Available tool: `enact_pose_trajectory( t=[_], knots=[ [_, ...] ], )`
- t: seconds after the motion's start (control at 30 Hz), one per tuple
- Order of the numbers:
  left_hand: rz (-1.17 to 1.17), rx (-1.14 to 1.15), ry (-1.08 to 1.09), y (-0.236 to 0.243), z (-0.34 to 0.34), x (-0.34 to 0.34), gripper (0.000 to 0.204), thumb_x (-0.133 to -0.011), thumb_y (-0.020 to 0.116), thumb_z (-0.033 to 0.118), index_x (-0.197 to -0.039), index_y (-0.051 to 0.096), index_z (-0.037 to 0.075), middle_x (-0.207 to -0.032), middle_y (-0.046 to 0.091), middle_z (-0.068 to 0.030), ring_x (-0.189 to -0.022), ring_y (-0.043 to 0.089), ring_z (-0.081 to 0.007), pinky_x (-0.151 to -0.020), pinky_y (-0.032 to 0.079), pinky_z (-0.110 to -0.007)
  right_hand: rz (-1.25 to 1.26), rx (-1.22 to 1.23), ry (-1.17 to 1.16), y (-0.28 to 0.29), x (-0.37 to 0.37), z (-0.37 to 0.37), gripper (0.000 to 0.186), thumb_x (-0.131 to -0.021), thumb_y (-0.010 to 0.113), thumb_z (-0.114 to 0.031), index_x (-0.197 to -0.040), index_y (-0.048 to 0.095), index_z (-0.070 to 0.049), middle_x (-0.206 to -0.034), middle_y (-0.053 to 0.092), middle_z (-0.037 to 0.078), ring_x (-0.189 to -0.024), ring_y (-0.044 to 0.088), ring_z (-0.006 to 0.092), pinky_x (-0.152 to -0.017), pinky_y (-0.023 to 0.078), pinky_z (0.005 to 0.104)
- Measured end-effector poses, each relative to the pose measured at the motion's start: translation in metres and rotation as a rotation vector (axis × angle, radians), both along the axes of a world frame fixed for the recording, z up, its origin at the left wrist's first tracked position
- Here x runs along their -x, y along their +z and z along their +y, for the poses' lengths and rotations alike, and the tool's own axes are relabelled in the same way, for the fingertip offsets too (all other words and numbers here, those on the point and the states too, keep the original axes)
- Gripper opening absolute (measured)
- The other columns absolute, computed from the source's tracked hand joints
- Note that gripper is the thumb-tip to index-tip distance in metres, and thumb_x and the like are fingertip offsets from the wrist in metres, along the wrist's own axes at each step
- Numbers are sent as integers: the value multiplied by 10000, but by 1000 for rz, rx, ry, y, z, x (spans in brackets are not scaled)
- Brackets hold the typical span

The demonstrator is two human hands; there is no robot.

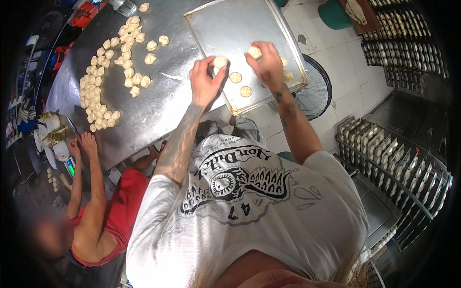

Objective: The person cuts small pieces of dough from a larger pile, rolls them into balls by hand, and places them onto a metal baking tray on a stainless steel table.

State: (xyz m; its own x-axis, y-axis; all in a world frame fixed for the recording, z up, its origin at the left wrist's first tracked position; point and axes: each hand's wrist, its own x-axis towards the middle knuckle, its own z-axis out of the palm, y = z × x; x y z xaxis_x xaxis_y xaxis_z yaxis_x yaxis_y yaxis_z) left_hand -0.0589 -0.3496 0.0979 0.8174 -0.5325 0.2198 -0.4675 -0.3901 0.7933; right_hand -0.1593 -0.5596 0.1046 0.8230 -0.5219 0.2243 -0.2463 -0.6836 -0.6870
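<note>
Two hands each hold a dough ball over a metal baking tray.

The left hand (pixel 204 79) pinches a small pale dough ball (pixel 220 61) in its closed fingertips, just above the tray's near edge; the right hand (pixel 265 65) grips a second dough ball (pixel 254 52) the same way, over the tray's near right part; the baking tray (pixel 230 26) lies at the right end of the steel counter (pixel 163 103), its near corner overhanging the edge; a few flattened dough pieces (pixel 235 77) rest on the tray near its front edge; a long heap of cut dough lumps (pixel 103 77) runs along the counter's left side; a person in a red shirt (pixel 122 206) sits at the counter's near left edge, one hand (pixel 88 143) on its rim; a rack of moulds (pixel 389 163) stands to the right.
</note>
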Motion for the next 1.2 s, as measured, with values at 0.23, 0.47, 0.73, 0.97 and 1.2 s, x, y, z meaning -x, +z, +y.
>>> enact_pose_trajectory(
  t=[0.23, 0.47, 0.73, 0.97, 1.2],
  knots=[
    [-175, -141, 14, -24, -22, 4, 547, -905, 839, 378, -1321, 690, 57, -1177, 673, -139, -1119, 668, -313, -949, 491, -490, -23, 128, -43, -9, 24, -19, 571, -859, 838, -403, -1344, 722, -125, -1199, 690, 124, -1134, 660, 353, -1000, 531, 478],
    [65, -341, -265, -26, -18, 29, 476, -910, 843, 339, -1311, 733, 108, -1240, 731, -110, -1098, 708, -270, -992, 457, -454, 328, 210, 9, -19, 53, -12, 467, -827, 840, -364, -1231, 763, -144, -1076, 746, 76, -1103, 672, 299, -958, 534, 462],
    [37, -139, -182, -19, -10, 21, 541, -905, 853, 329, -1375, 694, 115, -1306, 683, -141, -1187, 671, -341, -973, 516, -473, 108, 114, -74, -10, 82, -61, 560, -856, 861, -395, -1324, 740, -113, -1126, 733, 135, -1123, 682, 343, -971, 549, 452],
    [-87, -280, -154, -28, -29, -20, 556, -910, 859, 284, -1385, 667, 68, -1298, 670, -184, -1172, 671, -381, -966, 547, -487, 241, 165, -1, -21, 92, -100, 627, -866, 888, -407, -1330, 715, -23, -1134, 736, 190, -1066, 711, 373, -894, 589, 436],
    [653, 257, 39, -34, 44, 19, 316, -1094, 662, 208, -1350, 666, 23, -1228, 725, -72, -1007, 662, -134, -852, 572, -316, 35, -141, 67, 41, 29, 38, 491, -982, 801, -165, -1412, 648, 14, -1272, 706, 191, -1145, 689, 341, -988, 562, 421]
  ],
)
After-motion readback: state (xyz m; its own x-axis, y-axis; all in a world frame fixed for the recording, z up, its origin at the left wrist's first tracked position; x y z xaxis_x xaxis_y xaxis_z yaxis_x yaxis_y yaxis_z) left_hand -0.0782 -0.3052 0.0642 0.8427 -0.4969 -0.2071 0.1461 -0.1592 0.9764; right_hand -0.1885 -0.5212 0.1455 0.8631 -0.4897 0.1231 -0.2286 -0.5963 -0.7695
